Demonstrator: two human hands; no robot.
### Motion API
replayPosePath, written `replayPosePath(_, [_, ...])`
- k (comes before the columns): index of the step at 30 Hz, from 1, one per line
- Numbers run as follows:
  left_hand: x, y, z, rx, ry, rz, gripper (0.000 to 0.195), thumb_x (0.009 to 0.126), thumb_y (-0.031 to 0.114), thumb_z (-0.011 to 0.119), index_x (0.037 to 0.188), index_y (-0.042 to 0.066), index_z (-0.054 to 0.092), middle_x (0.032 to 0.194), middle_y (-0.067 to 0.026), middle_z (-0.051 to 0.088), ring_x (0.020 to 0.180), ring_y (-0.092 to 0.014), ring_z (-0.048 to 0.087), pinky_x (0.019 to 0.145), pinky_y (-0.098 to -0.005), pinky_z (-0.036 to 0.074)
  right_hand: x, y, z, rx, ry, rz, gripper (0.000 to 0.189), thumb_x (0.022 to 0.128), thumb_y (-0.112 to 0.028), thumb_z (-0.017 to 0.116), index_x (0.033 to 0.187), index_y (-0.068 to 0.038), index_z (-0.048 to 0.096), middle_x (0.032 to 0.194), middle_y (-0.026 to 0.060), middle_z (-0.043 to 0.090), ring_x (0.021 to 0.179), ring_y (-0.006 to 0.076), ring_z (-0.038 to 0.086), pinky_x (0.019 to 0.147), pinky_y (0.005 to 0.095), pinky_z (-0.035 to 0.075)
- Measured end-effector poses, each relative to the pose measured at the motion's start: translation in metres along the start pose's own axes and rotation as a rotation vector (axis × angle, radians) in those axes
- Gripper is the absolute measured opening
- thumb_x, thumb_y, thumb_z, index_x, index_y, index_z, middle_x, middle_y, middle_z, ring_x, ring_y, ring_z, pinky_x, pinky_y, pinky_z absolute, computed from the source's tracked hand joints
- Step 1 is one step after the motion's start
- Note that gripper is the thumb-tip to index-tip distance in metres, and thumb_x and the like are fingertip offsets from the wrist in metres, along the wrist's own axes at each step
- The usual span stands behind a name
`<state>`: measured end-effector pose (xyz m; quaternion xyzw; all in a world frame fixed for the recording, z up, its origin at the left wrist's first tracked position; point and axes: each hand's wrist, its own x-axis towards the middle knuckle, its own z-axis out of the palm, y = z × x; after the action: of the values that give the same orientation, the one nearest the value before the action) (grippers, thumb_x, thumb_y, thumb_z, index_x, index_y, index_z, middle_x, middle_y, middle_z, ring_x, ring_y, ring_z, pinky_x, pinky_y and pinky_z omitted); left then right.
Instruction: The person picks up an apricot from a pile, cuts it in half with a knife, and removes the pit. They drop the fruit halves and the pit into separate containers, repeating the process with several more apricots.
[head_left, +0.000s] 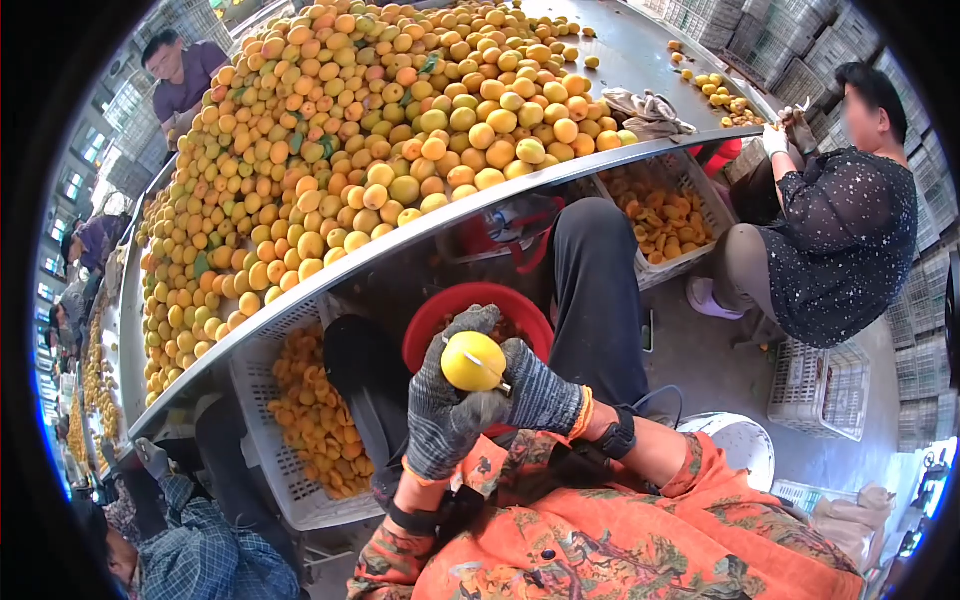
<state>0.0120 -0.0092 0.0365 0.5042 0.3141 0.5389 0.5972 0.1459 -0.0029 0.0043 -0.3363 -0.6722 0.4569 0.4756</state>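
Observation:
My left hand (442, 409), in a grey knitted work glove, holds a whole yellow apricot (463, 366) over my lap. My right hand (546, 388), in a matching glove with an orange cuff, closes on a small knife (487, 363); its thin blade lies across the apricot's skin, and the handle is mostly hidden in the fist. Whether the blade has cut in, I cannot tell. Just beyond both hands, between my knees, is a red bucket (431, 311) with dark bits inside, partly covered by the gloves.
A metal-edged table (637, 45) bears a large heap of apricots (337, 150). Crates of halved apricots stand left (300, 495) and right (651, 276) of my legs. A white bucket (739, 442) is behind my right arm. Co-workers sit right (840, 225) and lower left (210, 555).

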Motion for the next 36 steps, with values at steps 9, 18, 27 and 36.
replayPosePath(9, [0.0, 0.02, -0.009, 0.209, -0.181, 0.09, 0.056, 0.073, 0.027, 0.076, 0.117, 0.0, 0.054, 0.121, -0.0157, 0.058, 0.117, -0.028, 0.053, 0.1, -0.0354, 0.038, 0.013, -0.011, -0.005, -0.018, -0.115, -0.231, 0.055, 0.072, -0.018, 0.071, 0.123, -0.007, 0.052, 0.122, 0.014, 0.054, 0.118, 0.0362, 0.046, 0.103, 0.0427, 0.034])
replayPosePath(18, [0.011, 0.024, -0.027, 1.03, -0.216, 0.376, 0.053, 0.065, 0.025, 0.083, 0.107, 0.007, 0.055, 0.109, -0.0131, 0.061, 0.106, -0.03, 0.058, 0.091, -0.0382, 0.045, -0.003, 0.019, 0.003, -0.035, -0.395, 0.093, 0.029, 0.08, -0.013, 0.064, 0.106, -0.002, 0.061, 0.095, 0.0182, 0.065, 0.091, 0.0321, 0.062, 0.079, 0.0375, 0.048])
replayPosePath(27, [-0.015, 0.007, 0.0, 0.223, 0.048, -0.099, 0.083, 0.08, 0.068, 0.053, 0.121, -0.003, 0.049, 0.122, -0.0147, 0.057, 0.107, -0.02, 0.058, 0.093, -0.0306, 0.044, -0.005, 0.002, 0.017, -0.138, -0.019, 0.022, 0.025, 0.078, -0.008, 0.064, 0.102, 0.0, 0.062, 0.088, 0.0157, 0.066, 0.088, 0.0323, 0.063, 0.076, 0.0391, 0.049])
replayPosePath(36, [0.01, -0.001, -0.037, 1.058, -0.064, 0.496, 0.055, 0.074, 0.026, 0.075, 0.117, 0.004, 0.05, 0.113, -0.011, 0.058, 0.105, -0.018, 0.055, 0.089, -0.0313, 0.045, 0.007, 0.011, 0.023, 0.01, -0.168, 0.413, 0.018, 0.079, -0.02, 0.057, 0.084, -0.003, 0.062, 0.078, 0.0183, 0.065, 0.082, 0.0362, 0.063, 0.069, 0.0421, 0.049])
